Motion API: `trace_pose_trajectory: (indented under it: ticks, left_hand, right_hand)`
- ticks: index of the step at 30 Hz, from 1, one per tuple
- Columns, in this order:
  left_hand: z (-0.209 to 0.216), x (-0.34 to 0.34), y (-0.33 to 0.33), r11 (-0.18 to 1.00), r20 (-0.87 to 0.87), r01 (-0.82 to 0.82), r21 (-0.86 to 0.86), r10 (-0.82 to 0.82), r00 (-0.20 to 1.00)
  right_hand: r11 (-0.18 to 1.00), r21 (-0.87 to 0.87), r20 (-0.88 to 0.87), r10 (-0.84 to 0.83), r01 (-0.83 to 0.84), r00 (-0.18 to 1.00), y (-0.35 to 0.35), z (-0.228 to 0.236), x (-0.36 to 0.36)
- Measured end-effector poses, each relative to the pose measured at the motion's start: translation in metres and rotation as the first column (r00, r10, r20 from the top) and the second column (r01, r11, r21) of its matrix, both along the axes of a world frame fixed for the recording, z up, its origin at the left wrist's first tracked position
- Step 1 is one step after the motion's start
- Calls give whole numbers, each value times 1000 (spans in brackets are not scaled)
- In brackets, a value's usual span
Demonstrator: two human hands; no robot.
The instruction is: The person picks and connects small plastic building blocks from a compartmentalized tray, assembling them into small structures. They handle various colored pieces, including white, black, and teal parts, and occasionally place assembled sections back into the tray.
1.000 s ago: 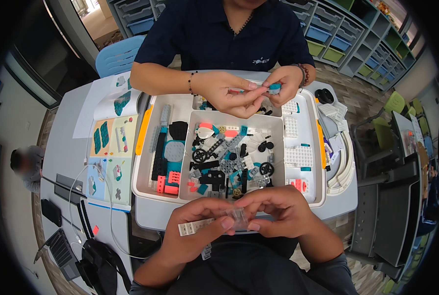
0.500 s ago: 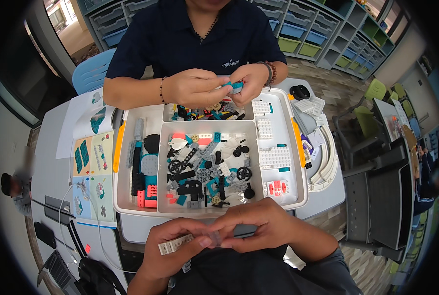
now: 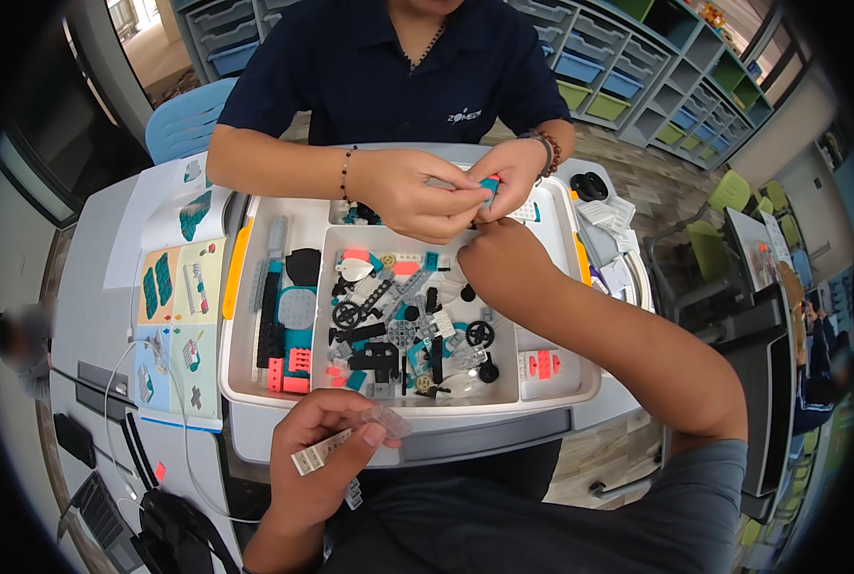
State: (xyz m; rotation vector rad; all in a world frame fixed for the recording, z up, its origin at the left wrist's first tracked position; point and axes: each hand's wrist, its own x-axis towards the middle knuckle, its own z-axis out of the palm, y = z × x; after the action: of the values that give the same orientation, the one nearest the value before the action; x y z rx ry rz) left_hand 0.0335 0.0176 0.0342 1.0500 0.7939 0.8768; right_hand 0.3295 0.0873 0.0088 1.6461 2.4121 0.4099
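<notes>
Drops threatened if the left hand [image 3: 324,450], gripping white brick [image 3: 318,454] and clear piece [image 3: 386,421] before the tray [image 3: 446,408], relaxed; the right hand [image 3: 505,263], its grip impossible to tell, risked bumping the co-worker's hands [image 3: 417,196] by reaching close

Drawer shelves [image 3: 622,80] line the back, a blue chair [image 3: 186,124] at left, green chairs [image 3: 730,191] at right.

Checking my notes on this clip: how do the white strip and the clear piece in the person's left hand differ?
The white strip is opaque; the clear piece is see-through. The strip lies farther back in the hand; the clear piece is out at the thumb tip. Both are held in the left hand.
</notes>
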Motion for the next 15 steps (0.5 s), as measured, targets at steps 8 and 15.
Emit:
trace_pose_trajectory:
  ticks: [8, 15]
  left_hand:
    - [-3, -9, -3, 999, 12, 35, 5, -35, 999]
    - [-7, -20, -5, 993, 84, 104, 49, -108, 991]
  right_hand:
    - [950, -174, 461, -154, 260, 874, 1, 2, -49]
    - [961, -106, 397, -195, 256, 897, 5, -6, -38]
